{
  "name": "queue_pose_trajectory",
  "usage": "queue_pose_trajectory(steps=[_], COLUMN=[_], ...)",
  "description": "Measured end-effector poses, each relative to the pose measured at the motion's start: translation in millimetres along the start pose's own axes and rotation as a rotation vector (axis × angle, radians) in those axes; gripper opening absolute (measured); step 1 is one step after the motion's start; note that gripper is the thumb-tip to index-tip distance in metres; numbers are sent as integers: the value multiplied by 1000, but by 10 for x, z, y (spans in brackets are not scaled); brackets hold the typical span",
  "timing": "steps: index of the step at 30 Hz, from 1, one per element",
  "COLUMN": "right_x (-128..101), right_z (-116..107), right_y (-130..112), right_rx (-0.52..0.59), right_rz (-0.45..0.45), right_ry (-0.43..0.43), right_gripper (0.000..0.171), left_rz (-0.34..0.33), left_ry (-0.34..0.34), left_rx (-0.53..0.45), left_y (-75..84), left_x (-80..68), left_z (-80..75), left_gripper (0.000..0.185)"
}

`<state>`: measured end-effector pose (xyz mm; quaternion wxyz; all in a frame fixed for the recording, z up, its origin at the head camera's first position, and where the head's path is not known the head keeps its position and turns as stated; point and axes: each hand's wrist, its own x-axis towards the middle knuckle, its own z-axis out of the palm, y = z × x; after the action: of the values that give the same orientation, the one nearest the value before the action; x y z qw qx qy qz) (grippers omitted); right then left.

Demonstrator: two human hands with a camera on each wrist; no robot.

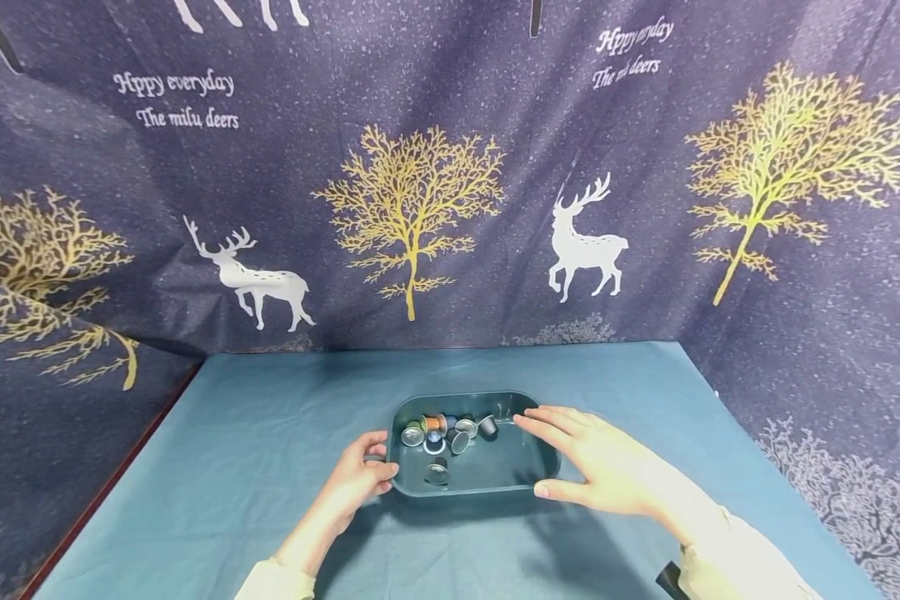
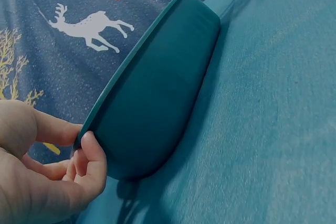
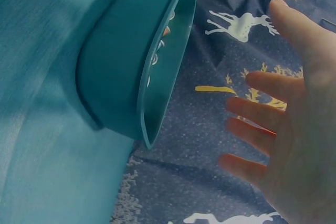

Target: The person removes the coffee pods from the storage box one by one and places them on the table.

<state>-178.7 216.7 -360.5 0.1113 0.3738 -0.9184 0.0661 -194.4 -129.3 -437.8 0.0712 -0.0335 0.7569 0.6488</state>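
Observation:
A dark teal tray [image 1: 467, 492] stands on the blue-green table [image 1: 255, 467]. Several coffee capsules [image 1: 450, 432], silver, orange and dark, lie in its far half. My left hand [image 1: 367, 468] pinches the tray's left rim, thumb on top and fingers curled against the wall; the left wrist view shows this hand [image 2: 63, 166] on the tray [image 2: 157, 93]. My right hand [image 1: 581, 458] hovers over the tray's right end, fingers straight and spread. In the right wrist view this hand [image 3: 283, 135] stays apart from the tray [image 3: 118, 72] and holds nothing.
A dark blue cloth [image 1: 420, 208] printed with gold trees and white deer walls the table at the back and both sides. The table's left edge [image 1: 112, 483] runs along the left cloth. Bare tabletop lies around the tray.

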Motion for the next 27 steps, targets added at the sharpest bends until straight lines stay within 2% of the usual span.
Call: queue_pose_trajectory(steps=[7, 16, 27], right_x=[74, 198, 300], right_z=[-6, -34, -56], right_y=[28, 13, -31], right_rx=[48, 144, 170], right_rz=[-12, 26, 8], right_ry=[-5, -69, -96], right_gripper=[74, 72, 71], left_rz=[-22, -34, -65], left_ry=[-1, 23, 16], left_rx=[-9, -34, -6], left_y=[-13, -59, -79], left_x=[-61, -115, -173], left_z=[-95, -225, -451], left_gripper=[58, 58, 59])
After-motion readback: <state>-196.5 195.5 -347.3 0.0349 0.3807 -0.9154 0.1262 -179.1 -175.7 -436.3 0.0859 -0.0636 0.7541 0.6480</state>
